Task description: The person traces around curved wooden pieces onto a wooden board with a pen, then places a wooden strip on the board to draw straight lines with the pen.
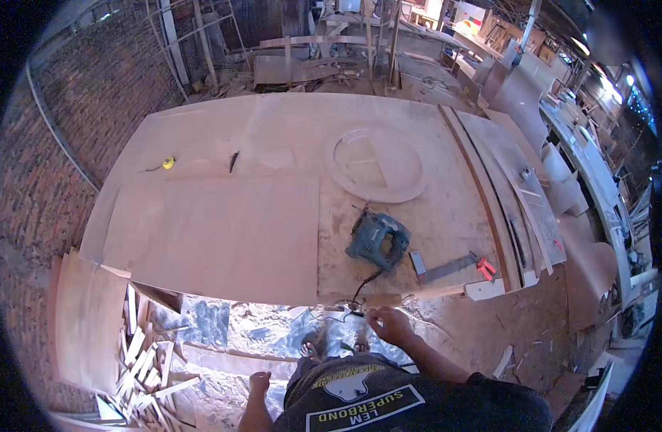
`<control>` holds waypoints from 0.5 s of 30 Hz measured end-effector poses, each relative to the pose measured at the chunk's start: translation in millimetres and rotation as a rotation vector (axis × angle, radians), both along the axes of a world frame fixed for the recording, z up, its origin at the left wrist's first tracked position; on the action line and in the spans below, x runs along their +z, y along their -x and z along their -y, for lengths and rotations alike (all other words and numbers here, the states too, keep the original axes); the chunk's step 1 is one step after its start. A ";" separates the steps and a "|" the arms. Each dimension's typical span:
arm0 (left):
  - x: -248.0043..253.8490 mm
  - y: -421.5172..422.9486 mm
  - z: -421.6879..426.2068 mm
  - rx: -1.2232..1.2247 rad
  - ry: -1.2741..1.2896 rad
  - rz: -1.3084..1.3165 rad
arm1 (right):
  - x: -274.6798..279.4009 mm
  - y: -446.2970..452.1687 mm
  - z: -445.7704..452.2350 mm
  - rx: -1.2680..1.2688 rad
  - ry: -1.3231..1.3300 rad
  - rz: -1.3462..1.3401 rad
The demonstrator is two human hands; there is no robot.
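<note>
My right hand (390, 325) is at the table's front edge, its fingers closed around something I cannot make out, close to the cord of a blue jigsaw (378, 240). My left hand (260, 382) hangs low beside my body with its fingers curled; whether it holds anything is hidden. On the wooden table (432, 194), a flat rectangular panel (230, 237) lies at the front left. Behind the jigsaw rests a round wooden ring (410, 187). Right of the jigsaw lie a small block (417, 262) and a flat tool with a red handle (485, 269).
A yellow tape measure (169, 163) and a small dark tool (234, 161) lie at the back left of the table. Long strips (482, 187) run along its right side. Wood offcuts (147, 371) are piled on the floor at left, near a brick wall (29, 180).
</note>
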State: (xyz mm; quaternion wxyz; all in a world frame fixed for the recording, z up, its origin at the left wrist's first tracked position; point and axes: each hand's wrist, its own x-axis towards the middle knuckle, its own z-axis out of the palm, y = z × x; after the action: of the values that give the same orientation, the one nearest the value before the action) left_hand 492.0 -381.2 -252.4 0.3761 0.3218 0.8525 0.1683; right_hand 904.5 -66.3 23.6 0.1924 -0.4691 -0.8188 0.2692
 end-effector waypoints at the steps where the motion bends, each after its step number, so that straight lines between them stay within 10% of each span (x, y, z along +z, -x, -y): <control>1: -2.5 -8.1 1.8 -0.255 -0.004 -0.115 | -7.4 -4.3 2.3 0.031 0.010 0.091; 2: -4.4 -17.0 4.0 -0.511 -0.007 -0.229 | -12.5 -13.9 2.3 0.057 0.031 0.084; 3: -3.6 -39.1 5.5 0.019 0.087 0.051 | -8.3 -22.3 3.8 0.084 0.056 0.076; 7: 26.1 -110.7 31.2 0.317 0.083 0.565 | -7.0 -66.2 0.8 0.107 0.085 0.060; 15: 89.6 -165.8 -14.9 0.144 0.476 0.658 | -6.5 -144.5 -41.5 -0.018 -0.019 0.067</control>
State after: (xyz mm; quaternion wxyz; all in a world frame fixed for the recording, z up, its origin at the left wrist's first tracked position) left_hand 657.7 -366.3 -162.8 0.6798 0.0943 0.7221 0.0862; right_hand 1049.0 -24.8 17.1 0.1718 -0.4831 -0.8232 0.2438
